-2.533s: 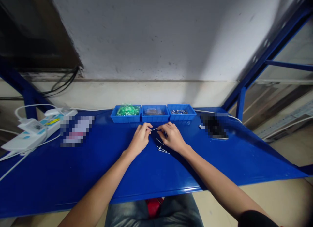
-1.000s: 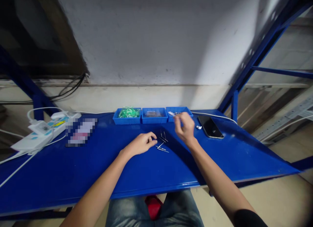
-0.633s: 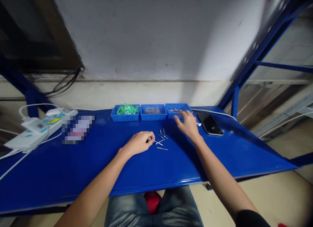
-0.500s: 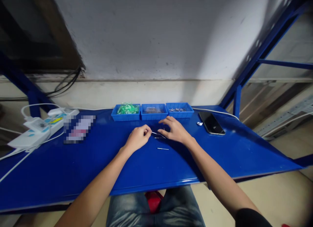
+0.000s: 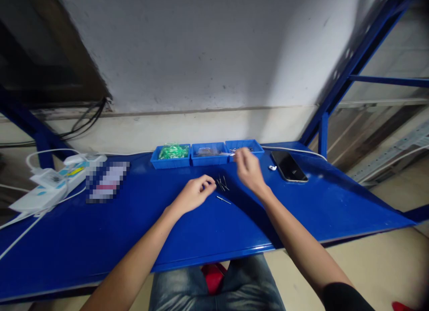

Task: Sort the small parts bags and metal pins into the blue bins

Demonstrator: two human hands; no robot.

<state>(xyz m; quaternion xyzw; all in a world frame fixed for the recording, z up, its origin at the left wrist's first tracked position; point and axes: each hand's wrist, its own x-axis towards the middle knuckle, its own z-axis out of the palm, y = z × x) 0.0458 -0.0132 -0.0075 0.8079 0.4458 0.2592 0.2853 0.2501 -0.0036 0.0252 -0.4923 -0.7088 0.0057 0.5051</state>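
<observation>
My left hand (image 5: 197, 191) rests low over the blue table, thumb and finger curled together at the tips. Whatever is between those tips, if anything, is too small to make out. Several thin silver pins, like blind rivets (image 5: 222, 184), lie crossed just right of its fingertips. Nearer to me lies a separate rivet (image 5: 224, 199). My right hand (image 5: 248, 170) is raised in front of the right-hand blue bin (image 5: 255, 155), blurred, with fingers pinched. A pale, smeared thin piece (image 5: 228, 154) sticks out left from its fingertips. Similar pins partly show inside that bin.
Left of it stand a blue bin (image 5: 209, 161) with clear plastic and a blue bin (image 5: 170, 162) with green pieces. A phone (image 5: 288, 166) and a white earbud (image 5: 272, 168) lie right. A power strip (image 5: 50, 183) with cables and a blurred-out item (image 5: 109, 181) occupy the left.
My right hand has moved up and right, from beside my left fingertips to the right-hand bin. My left hand has shifted slightly right. More of the pins beside it now show.
</observation>
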